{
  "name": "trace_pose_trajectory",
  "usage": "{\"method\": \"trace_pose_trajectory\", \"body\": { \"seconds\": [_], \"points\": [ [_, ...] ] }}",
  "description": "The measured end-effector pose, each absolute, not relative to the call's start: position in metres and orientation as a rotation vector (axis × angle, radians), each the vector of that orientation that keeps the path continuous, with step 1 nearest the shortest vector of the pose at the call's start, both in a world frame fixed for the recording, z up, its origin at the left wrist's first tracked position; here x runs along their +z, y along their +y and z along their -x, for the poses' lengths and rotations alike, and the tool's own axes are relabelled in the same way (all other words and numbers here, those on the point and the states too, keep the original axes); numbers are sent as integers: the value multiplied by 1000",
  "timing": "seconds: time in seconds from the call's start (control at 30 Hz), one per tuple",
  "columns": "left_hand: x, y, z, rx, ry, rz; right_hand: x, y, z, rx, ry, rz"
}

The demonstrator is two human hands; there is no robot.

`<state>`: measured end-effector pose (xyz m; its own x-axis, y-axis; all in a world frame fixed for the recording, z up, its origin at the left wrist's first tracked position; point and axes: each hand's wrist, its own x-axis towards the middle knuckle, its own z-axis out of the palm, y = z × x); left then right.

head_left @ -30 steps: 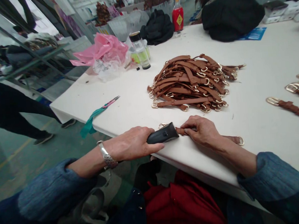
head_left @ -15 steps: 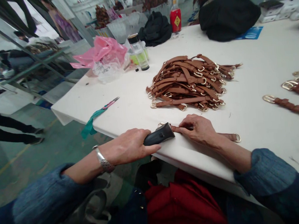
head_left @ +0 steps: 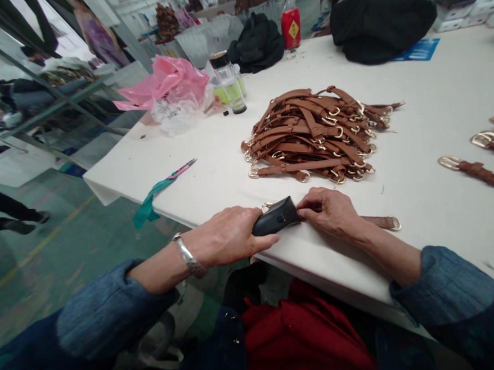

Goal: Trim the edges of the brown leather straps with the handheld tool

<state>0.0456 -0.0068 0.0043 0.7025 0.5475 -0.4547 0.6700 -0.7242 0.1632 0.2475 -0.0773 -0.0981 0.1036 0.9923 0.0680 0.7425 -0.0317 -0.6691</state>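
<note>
My left hand (head_left: 229, 236) is wrapped round a black handheld tool (head_left: 277, 216), whose wide end touches the fingertips of my right hand (head_left: 331, 208). Those fingers pinch a brown strap (head_left: 380, 221) that lies along the table's front edge. The strap's ringed end sticks out to the right under my wrist; a gold buckle (head_left: 267, 207) shows behind the tool. Much of the strap is hidden by the tool and my hand. Just beyond my hands lies a heap of brown straps (head_left: 307, 135) with gold buckles and rings.
On the white table (head_left: 213, 182) are thread snips (head_left: 182, 170) with teal cloth, a pink bag (head_left: 172, 80), a glass bottle (head_left: 229, 85), a red bottle (head_left: 290, 24) and a black cap (head_left: 381, 20). More straps (head_left: 483, 174) lie right. A person's legs (head_left: 7, 207) show at left.
My left hand has moved right with the black tool, up against my right fingertips, covering more of the strap. The person's legs at the left have shifted left.
</note>
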Motion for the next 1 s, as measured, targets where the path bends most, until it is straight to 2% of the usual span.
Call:
{"method": "trace_pose_trajectory", "body": {
  "seconds": [0.23, 0.5, 0.73, 1.0],
  "points": [
    [15, -7, -35, -659, 1005, -2659, -98, -77, -250, 589, -1733, 1781],
    [5, -7, -48, -543, 970, -2606, -98, -77, -252, 613, -1703, 1789],
    [13, 6, -28, -525, 1136, -2394, -99, -77, -251, 583, -1732, 1800],
    [8, -5, -36, -579, 998, -2559, -101, -77, -252, 595, -1735, 1779]
  ]
}}
